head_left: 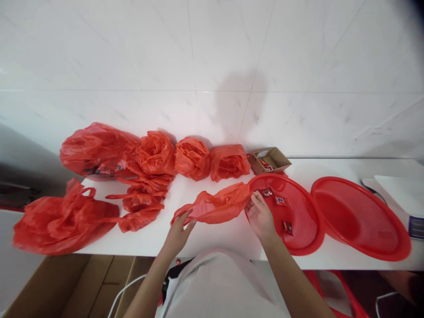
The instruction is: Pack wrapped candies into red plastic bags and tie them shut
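Note:
A red plastic bag (pixel 217 205) is stretched sideways above the white table, its mouth partly spread. My left hand (pixel 179 232) grips the bag's left end between fingers and thumb. At the other end, my right hand (pixel 260 216) pinches the bag beside the rim of a red mesh basket (pixel 306 221). Several small dark-and-red packets lie in that basket, one of them a packet (pixel 281 201) with pale print. Part of the basket's left side is hidden behind my right hand and the bag.
Rolled-open red bags (pixel 192 159) line the wall, with a small cardboard box (pixel 271 160) beside them. Full red bags (pixel 66 221) and flat bags (pixel 141 203) lie left. Another red basket (pixel 361 218) stands right. A large carton (pixel 76 282) sits below the table's front edge.

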A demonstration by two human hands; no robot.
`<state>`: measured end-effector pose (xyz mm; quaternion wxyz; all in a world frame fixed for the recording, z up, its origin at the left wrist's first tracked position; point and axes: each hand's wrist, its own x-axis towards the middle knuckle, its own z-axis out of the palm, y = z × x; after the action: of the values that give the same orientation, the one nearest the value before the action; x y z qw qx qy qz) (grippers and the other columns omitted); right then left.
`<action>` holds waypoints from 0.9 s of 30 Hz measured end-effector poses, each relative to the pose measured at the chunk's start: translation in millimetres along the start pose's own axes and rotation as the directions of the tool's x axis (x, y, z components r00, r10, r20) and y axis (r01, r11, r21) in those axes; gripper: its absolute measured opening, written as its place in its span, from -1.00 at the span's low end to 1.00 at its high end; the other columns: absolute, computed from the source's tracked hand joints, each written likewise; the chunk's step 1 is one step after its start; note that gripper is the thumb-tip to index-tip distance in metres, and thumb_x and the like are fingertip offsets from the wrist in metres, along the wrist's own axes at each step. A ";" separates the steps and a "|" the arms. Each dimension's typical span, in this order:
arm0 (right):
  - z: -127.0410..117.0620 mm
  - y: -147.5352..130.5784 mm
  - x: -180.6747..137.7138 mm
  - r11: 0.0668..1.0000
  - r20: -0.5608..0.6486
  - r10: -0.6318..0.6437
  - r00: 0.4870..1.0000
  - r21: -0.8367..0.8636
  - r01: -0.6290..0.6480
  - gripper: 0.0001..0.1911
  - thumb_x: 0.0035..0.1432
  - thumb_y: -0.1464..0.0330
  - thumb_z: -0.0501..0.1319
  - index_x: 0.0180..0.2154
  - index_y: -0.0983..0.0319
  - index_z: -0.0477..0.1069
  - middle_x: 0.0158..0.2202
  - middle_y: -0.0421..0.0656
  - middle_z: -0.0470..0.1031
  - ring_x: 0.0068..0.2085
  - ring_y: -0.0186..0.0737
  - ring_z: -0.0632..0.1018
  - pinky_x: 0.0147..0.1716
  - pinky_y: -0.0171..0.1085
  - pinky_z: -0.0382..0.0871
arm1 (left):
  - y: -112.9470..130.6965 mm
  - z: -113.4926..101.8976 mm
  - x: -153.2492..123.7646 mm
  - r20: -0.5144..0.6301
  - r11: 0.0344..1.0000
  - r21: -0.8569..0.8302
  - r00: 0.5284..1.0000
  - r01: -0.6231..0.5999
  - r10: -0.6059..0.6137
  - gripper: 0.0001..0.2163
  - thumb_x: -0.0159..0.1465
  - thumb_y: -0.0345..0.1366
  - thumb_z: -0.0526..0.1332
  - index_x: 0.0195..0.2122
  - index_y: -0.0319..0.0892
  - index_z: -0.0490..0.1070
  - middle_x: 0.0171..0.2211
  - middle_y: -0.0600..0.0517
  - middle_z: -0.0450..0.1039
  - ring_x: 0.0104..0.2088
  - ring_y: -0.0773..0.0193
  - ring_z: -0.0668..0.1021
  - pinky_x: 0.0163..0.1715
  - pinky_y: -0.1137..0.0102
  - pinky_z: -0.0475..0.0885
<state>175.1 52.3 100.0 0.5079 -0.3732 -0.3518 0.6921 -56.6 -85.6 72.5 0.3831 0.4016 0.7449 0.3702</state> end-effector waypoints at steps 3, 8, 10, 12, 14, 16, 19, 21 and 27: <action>-5.8 6.5 -6.4 1.000 -0.015 0.025 1.000 0.009 -0.025 -0.79 0.10 0.20 0.19 -0.42 0.15 0.22 -0.43 -0.25 0.36 -0.39 -0.28 0.43 -0.34 -0.29 0.33 | 9.2 -9.7 -11.3 0.000 0.979 -0.196 0.999 -0.053 0.054 -0.60 0.20 -0.06 0.24 0.01 -0.12 0.46 -0.04 -0.10 0.51 0.03 0.04 0.49 0.10 0.20 0.32; -2.0 21.9 -17.8 0.999 0.004 0.050 0.999 0.019 -0.050 -0.79 0.10 0.21 0.15 -0.45 0.15 0.18 -0.44 -0.24 0.34 -0.39 -0.25 0.41 -0.35 -0.28 0.32 | 21.1 -2.7 -15.4 -0.534 0.990 -0.024 0.839 -0.136 0.103 -0.65 0.16 -0.07 0.27 -0.08 -0.13 0.46 -0.12 -0.07 0.43 0.00 0.05 0.44 0.11 0.16 0.28; 1.1 24.1 -20.8 0.997 0.056 0.070 0.996 0.010 -0.070 -0.79 0.11 0.20 0.13 -0.46 0.15 0.17 -0.45 -0.24 0.34 -0.39 -0.25 0.41 -0.34 -0.27 0.33 | 10.8 1.6 -7.6 -0.649 0.990 0.122 0.748 -0.077 0.138 -0.52 0.11 -0.08 0.30 0.04 -0.13 0.38 -0.01 -0.12 0.32 0.12 0.00 0.31 0.16 0.12 0.22; 3.0 25.5 -22.8 0.995 0.112 0.094 0.989 0.016 -0.096 -0.79 0.11 0.21 0.13 -0.46 0.15 0.18 -0.45 -0.25 0.33 -0.39 -0.25 0.41 -0.33 -0.27 0.34 | -4.8 3.6 0.9 -0.663 0.989 0.144 0.741 -0.014 0.107 -0.41 0.06 -0.09 0.32 0.12 -0.14 0.32 0.09 -0.16 0.23 0.20 -0.02 0.23 0.18 0.09 0.19; 2.3 27.7 -23.5 0.992 0.147 0.120 0.982 0.032 -0.126 -0.80 0.08 0.22 0.16 -0.47 0.15 0.20 -0.46 -0.25 0.32 -0.40 -0.27 0.41 -0.34 -0.28 0.34 | -19.1 4.0 6.2 -0.519 0.998 0.049 0.854 0.047 -0.014 -0.39 0.02 -0.08 0.34 0.10 -0.16 0.34 0.11 -0.16 0.26 0.19 -0.03 0.28 0.16 0.10 0.21; -1.8 31.1 -22.8 0.991 0.141 0.125 0.982 0.029 -0.130 -0.79 0.07 0.22 0.16 -0.48 0.16 0.19 -0.47 -0.25 0.31 -0.42 -0.28 0.40 -0.36 -0.29 0.35 | -26.7 4.9 7.0 -0.186 0.975 -0.122 0.961 0.183 -0.204 -0.48 0.02 -0.02 0.34 -0.03 -0.18 0.42 0.01 -0.15 0.41 0.10 -0.03 0.42 0.09 0.10 0.29; -14.3 34.4 -19.9 0.988 0.107 0.130 0.986 -0.096 -0.120 -0.78 0.06 0.22 0.15 -0.50 0.17 0.17 -0.48 -0.25 0.31 -0.42 -0.27 0.40 -0.35 -0.27 0.36 | -23.3 10.0 3.5 0.203 0.820 -0.413 0.918 0.397 -0.342 -0.63 0.08 0.02 0.29 -0.26 -0.18 0.43 -0.09 -0.13 0.51 -0.05 0.05 0.54 -0.05 0.17 0.40; -24.7 31.9 -17.5 0.957 0.077 0.116 0.990 -0.277 -0.090 -0.80 0.07 0.23 0.15 -0.47 0.17 0.19 -0.41 -0.23 0.37 -0.33 -0.23 0.44 -0.25 -0.23 0.37 | -15.4 16.3 1.9 0.238 0.690 -0.598 0.913 0.407 -0.331 -0.68 0.10 -0.02 0.29 -0.32 -0.16 0.36 -0.05 -0.13 0.49 -0.06 0.10 0.55 -0.09 0.22 0.43; -33.5 10.6 -14.0 0.672 0.020 -0.277 0.961 -0.711 0.209 -0.82 0.13 0.30 0.12 -0.19 0.15 0.26 0.03 -0.06 0.37 0.05 -0.10 0.39 0.03 -0.11 0.26 | -15.1 44.8 1.8 -0.056 0.900 -0.305 0.938 0.310 -0.342 -0.44 0.10 0.09 0.26 0.02 -0.14 0.26 0.22 -0.25 0.16 0.12 -0.03 0.40 -0.03 0.16 0.37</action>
<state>202.6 39.9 77.2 0.4288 -0.5193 -0.6131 0.4130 -23.1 -79.1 39.6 0.4537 0.1896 0.7586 0.4275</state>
